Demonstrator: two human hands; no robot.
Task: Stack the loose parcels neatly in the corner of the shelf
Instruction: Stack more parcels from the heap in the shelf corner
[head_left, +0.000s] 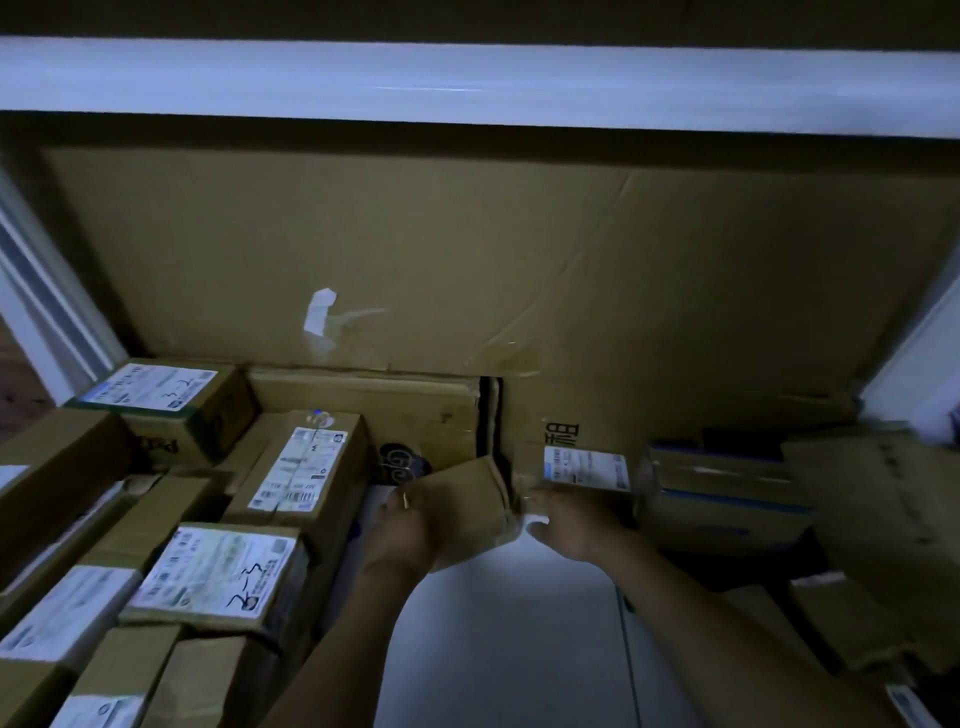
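A small brown cardboard parcel (470, 506) is tilted above the white shelf floor (498, 623), in the middle of the view. My left hand (410, 525) grips its left side and my right hand (569, 522) holds its right end. Just behind it stands a brown parcel with a white label (584, 467). To the left, a stack of labelled parcels (223, 577) fills the shelf's left side, with a taller labelled box (306, 467) beside my left hand.
A big flat sheet of cardboard (467, 249) leans against the back of the shelf. Brown boxes with blue stripes (727, 493) and loose flat cardboard (883, 519) lie on the right. A pale shelf beam (467, 83) runs overhead.
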